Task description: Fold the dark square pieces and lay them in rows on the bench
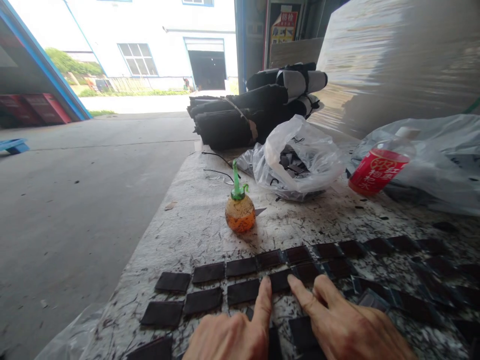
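Rows of small dark rectangular patches (240, 267) lie flat on a plastic-covered table (187, 225). My left hand (234, 332) is at the bottom centre, its index finger stretched out with the tip touching a patch (280, 280) in the second row. Beside it, my right hand (345, 322) rests on the patches with its index finger pointing at the same patch. Neither hand grips anything. A small round orange glue bottle (240, 210) with a green nozzle stands upright behind the rows.
A clear plastic bag (300, 155) holding more dark pieces lies behind the bottle. Black rolled material (255, 107) is stacked at the table's far end. A red-labelled drink bottle (378, 167) lies against another plastic bag at right. Concrete floor spreads to the left.
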`<state>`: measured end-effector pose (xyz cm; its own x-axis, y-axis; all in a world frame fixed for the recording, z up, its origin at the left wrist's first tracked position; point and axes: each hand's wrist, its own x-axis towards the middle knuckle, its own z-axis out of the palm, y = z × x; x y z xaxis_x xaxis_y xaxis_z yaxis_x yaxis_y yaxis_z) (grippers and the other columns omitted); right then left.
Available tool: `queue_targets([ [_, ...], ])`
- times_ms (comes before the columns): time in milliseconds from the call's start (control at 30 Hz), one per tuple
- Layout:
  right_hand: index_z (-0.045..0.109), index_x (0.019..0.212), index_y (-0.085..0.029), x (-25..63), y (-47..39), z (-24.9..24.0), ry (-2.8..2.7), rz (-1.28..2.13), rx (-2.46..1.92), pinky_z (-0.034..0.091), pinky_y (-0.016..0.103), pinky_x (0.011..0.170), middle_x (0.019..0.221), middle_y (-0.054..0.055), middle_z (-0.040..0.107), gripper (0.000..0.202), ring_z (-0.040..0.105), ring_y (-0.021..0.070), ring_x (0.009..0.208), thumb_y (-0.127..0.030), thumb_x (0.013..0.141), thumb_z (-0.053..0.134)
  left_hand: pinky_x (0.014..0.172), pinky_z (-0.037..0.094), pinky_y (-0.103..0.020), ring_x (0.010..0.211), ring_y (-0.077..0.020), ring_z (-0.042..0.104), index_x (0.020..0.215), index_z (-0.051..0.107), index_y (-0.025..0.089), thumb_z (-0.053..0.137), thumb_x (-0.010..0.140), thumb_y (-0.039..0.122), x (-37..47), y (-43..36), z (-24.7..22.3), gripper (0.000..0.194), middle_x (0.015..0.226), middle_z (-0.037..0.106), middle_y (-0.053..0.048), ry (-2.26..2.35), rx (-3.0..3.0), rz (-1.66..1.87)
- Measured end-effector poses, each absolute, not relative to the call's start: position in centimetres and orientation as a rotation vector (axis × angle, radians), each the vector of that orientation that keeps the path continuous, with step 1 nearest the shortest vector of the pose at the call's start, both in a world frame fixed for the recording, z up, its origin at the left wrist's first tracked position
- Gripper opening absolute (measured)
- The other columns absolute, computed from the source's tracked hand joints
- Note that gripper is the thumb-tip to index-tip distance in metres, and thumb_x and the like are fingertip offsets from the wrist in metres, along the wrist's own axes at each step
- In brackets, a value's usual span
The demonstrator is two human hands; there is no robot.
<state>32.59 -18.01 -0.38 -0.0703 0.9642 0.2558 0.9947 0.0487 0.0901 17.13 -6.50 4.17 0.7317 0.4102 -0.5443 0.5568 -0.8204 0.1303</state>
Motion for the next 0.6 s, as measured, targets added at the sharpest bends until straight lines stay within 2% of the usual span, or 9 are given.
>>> queue_targets([
  [267, 0.050, 0.122, -0.018, 32.0, -17.9, 0.5, -2.184, -0.359, -2.095, 0.049, 0.018, 0.035, 0.084, 0.004, 0.064, 0.061, 0.063, 0.0118, 0.045, 0.000, 0.065, 0.038, 0.048, 0.046, -0.035, 0.059, -0.0298, 0.066, 0.139, 0.020, 0.013, 0.031, 0.067, 0.000, 17.2, -6.3, 5.6, 0.074, 0.073, 0.070, -0.014, 0.739, 2.737, -0.724],
  [433, 0.052, 0.122, -0.014, 32.2, -18.0, 0.6, -2.162, -0.248, -2.132, 0.051, 0.019, 0.040, 0.089, 0.006, 0.064, 0.061, 0.065, 0.0124, 0.048, 0.003, 0.065, 0.036, 0.052, 0.047, -0.030, 0.060, -0.0251, 0.065, 0.135, 0.031, 0.012, 0.039, 0.072, 0.008, 16.6, -5.5, 6.6, 0.064, 0.073, 0.070, -0.010, 0.668, 2.681, -0.562],
  [500, 0.052, 0.121, -0.013, 32.2, -18.0, 0.6, -2.143, -0.215, -2.158, 0.052, 0.020, 0.044, 0.094, 0.008, 0.063, 0.059, 0.066, 0.0132, 0.053, 0.002, 0.067, 0.036, 0.061, 0.049, -0.030, 0.067, -0.0234, 0.066, 0.130, 0.041, 0.016, 0.039, 0.075, 0.010, 16.3, -5.2, 6.5, 0.056, 0.079, 0.070, -0.009, 0.670, 2.682, -0.461],
  [600, 0.055, 0.118, -0.013, 32.0, -17.8, 0.9, -2.109, -0.248, -2.161, 0.051, 0.019, 0.043, 0.092, 0.008, 0.064, 0.055, 0.066, 0.0129, 0.052, 0.001, 0.067, 0.038, 0.076, 0.049, -0.030, 0.083, -0.0208, 0.065, 0.123, 0.050, 0.026, 0.035, 0.079, 0.014, 15.6, -4.5, 5.6, 0.047, 0.095, 0.069, -0.005, 0.682, 2.650, -0.208],
])
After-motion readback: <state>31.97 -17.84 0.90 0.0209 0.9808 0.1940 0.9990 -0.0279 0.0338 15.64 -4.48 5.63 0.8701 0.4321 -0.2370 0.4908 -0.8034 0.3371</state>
